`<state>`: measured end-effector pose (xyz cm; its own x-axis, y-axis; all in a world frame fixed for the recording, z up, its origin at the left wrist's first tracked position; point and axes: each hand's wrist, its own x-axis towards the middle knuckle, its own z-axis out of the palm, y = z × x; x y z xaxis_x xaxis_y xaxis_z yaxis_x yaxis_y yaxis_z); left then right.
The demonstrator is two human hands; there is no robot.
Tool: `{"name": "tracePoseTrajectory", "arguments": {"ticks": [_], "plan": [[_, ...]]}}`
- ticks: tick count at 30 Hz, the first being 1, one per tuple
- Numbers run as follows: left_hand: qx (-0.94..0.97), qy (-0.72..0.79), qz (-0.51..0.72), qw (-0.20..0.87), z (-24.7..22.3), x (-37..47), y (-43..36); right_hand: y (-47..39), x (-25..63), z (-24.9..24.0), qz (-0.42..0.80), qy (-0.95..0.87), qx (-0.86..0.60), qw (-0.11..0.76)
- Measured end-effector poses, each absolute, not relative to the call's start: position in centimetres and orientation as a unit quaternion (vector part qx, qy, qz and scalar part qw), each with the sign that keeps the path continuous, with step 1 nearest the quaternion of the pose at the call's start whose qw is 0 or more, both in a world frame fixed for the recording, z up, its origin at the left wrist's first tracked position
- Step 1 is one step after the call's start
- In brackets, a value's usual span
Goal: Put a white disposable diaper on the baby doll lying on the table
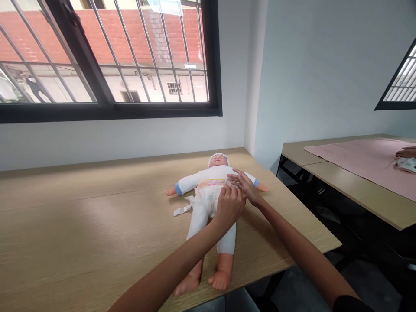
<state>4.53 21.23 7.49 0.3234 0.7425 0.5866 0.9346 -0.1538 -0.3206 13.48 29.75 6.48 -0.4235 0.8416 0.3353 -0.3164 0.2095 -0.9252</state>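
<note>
A baby doll [198,229] in a white suit with blue cuffs and a white cap lies on its back on the wooden table [81,225], head toward the wall. Round its hips is a white diaper [209,196] with a coloured waistband; on the left side a loose white tab [182,210] sticks out over the tabletop. My left hand [230,202] has its fingers curled onto the diaper's right edge, fingertips partly hidden. Against the doll's right-hand side of the waist rests my right hand [246,185], fingers stretched out across the waistband.
A barred window [146,56] is in the wall behind the table. To the right, past a gap, stands another table [351,173] with a pink cloth [364,160] and another person's hand [406,152] near white fabric [407,164].
</note>
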Motion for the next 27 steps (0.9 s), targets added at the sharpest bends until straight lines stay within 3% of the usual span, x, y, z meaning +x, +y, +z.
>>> {"name": "tracePoseTrajectory", "arguments": {"ticks": [5, 11, 22, 27], "plan": [[-0.748, -0.562, -0.139, 0.324, 7.8, 4.6, 20.9, 30.1, 13.7, 6.6, 0.584, -0.556, -0.197, 0.558], [-0.751, -0.559, -0.150, 0.317, 7.4, 4.5, 21.2, 29.6, 13.0, 6.0, 0.597, -0.584, -0.222, 0.503], [-0.757, -0.556, -0.145, 0.311, 7.8, 4.5, 20.9, 29.5, 13.4, 6.5, 0.586, -0.556, -0.211, 0.550], [-0.756, -0.558, -0.140, 0.312, 7.7, 4.6, 21.0, 29.2, 13.0, 6.2, 0.584, -0.584, -0.222, 0.518]]}}
